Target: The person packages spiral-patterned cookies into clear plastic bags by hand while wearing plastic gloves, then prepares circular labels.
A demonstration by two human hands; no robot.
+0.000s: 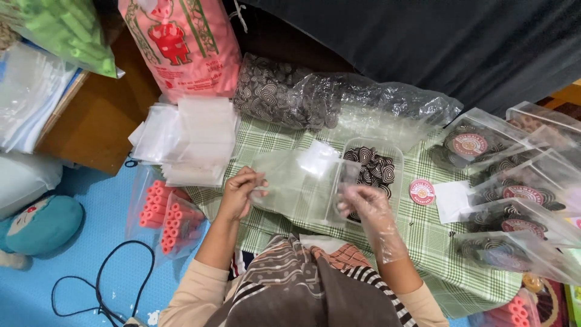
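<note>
Here the left hand (237,195) pinches one edge of the clear plastic pouch (296,184), fingers closed; the gloved right hand (366,209) grips its opposite edge, just before the cookie tray (387,151). Spread the mouth wide, keeping the pouch taut.

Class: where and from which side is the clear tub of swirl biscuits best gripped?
Judging by its pose, grip the tub by its far rim, coming from above: it stands open and upright, the right hand and clear bag crowd its near side.

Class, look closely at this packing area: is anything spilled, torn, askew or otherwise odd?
Nothing stands out. Both hands, left bare, right in a clear glove, hold an intact clear plastic bag; no swirl cookies lie spilled.
</note>
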